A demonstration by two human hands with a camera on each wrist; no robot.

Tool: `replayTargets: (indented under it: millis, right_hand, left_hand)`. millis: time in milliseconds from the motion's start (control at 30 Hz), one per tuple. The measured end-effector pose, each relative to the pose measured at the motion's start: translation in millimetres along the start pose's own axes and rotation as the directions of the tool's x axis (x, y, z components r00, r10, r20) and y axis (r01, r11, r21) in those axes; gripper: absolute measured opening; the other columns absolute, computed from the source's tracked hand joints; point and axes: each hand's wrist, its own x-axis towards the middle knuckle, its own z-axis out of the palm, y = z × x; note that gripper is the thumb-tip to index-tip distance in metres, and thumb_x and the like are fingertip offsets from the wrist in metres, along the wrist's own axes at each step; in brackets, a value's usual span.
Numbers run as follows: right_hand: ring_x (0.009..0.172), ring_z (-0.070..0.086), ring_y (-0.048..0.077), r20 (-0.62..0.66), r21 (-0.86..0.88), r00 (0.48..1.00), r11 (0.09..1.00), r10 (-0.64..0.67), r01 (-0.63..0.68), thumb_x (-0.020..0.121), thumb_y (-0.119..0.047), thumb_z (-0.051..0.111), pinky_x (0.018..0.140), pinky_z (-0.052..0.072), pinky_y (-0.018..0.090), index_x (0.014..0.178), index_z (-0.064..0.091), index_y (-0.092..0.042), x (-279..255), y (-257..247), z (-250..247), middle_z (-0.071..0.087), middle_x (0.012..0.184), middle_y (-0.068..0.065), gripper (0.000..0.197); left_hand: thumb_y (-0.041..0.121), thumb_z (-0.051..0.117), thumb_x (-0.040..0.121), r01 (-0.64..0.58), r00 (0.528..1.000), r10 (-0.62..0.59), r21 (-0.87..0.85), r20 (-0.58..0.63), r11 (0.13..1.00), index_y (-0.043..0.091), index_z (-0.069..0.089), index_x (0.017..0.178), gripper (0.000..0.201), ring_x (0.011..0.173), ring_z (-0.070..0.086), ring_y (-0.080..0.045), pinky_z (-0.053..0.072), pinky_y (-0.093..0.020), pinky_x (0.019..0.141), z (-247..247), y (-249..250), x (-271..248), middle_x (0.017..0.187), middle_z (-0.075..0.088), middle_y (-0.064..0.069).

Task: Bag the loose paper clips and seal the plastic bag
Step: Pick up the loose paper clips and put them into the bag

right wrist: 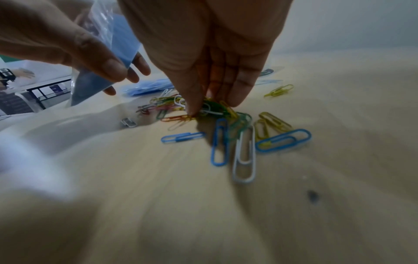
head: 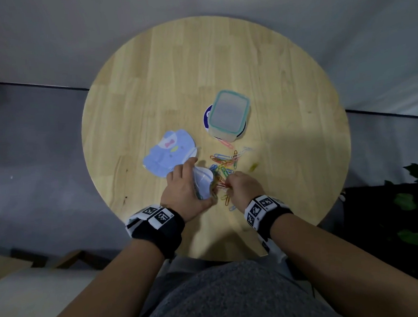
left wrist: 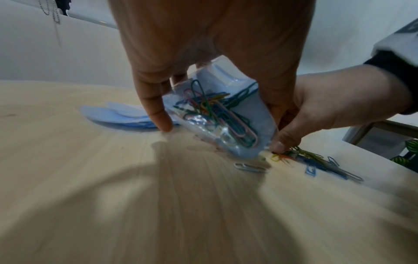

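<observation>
Round wooden table filled the head view, grey floor around it. Lidded plastic container sat near centre; a flat stack of spare blue bags lay at its 8 o'clock.

Left hand gripped the plastic bag between thumb and fingers, holding it tilted just above the table. A bundle of coloured clips showed inside; the mouth looked unsealed.

Right hand, fingers bunched downward, pinched into the heap of loose paper clips. Heap lay directly under the right fingertips, at 3 o'clock of the bag and almost touching it. Stragglers spread toward 12 o'clock, near the container.

Judgement: step in hand was gathering another pinch. Best done by raking tangled clips together, lifting them as one cluster, and keeping the bag mouth spread and close. Many clips remained; sealing not yet due.
</observation>
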Motion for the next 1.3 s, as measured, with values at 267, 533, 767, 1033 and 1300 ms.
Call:
replayTargets:
  millis: [267,533,767,1033,1300]
  right_hand:
    - [0.096,0.058,0.035,-0.032,0.097,0.998,0.994,0.045,-0.042,0.084,-0.016,0.056,0.081,0.046,0.037,0.099,0.065,-0.008,1,14,-10,0.063,0.103,0.015,0.019]
    - [0.071,0.059,0.015,-0.074,0.538,0.968,0.827,0.241,-0.165,0.073,-0.011,0.072,0.068,0.043,0.022,0.077,0.071,-0.010,0,25,-45,0.069,0.075,0.006,0.004]
    - [0.045,0.053,0.007,-0.052,0.893,0.952,0.442,0.301,-0.091,0.074,-0.005,0.074,0.052,0.049,0.025,0.066,0.068,-0.013,-1,2,-101,0.062,0.054,-0.002,0.013]
    - [0.065,0.065,0.012,-0.289,0.840,0.888,0.539,0.358,0.057,0.073,-0.013,0.073,0.069,0.055,0.028,0.072,0.072,-0.018,2,-28,-114,0.070,0.066,-0.002,0.005]
    - [0.059,0.056,-0.008,-0.497,0.618,0.843,0.766,0.207,0.177,0.078,-0.017,0.070,0.060,0.042,0.004,0.085,0.074,-0.019,-17,-39,-103,0.063,0.066,-0.017,0.009]
  left_hand:
    - [0.065,0.067,0.054,-0.005,1.000,0.005,-0.003,-0.020,1.000,0.016,0.028,0.139,0.105,0.108,0.045,-0.030,0.038,-0.039,0.090,-2,3,6,0.119,0.048,-0.006]
    - [0.055,0.078,0.058,-0.030,0.999,0.029,-0.020,-0.014,0.999,0.013,0.029,0.140,0.104,0.108,0.042,-0.032,0.035,-0.040,0.091,-8,27,11,0.122,0.047,-0.010]
    - [0.052,0.080,0.055,-0.082,0.997,0.081,-0.044,-0.021,0.996,0.014,0.032,0.137,0.103,0.103,0.044,-0.031,0.035,-0.035,0.082,-6,52,26,0.117,0.047,-0.008]
    - [0.045,0.071,0.051,-0.058,0.988,0.033,-0.168,-0.149,0.984,0.011,0.034,0.132,0.096,0.098,0.044,-0.030,0.043,-0.040,0.081,-10,79,44,0.114,0.045,-0.009]
    - [0.047,0.068,0.057,-0.060,0.975,0.024,-0.155,-0.221,0.986,0.006,0.036,0.131,0.091,0.094,0.042,-0.027,0.029,-0.028,0.079,-10,77,45,0.109,0.045,-0.010]
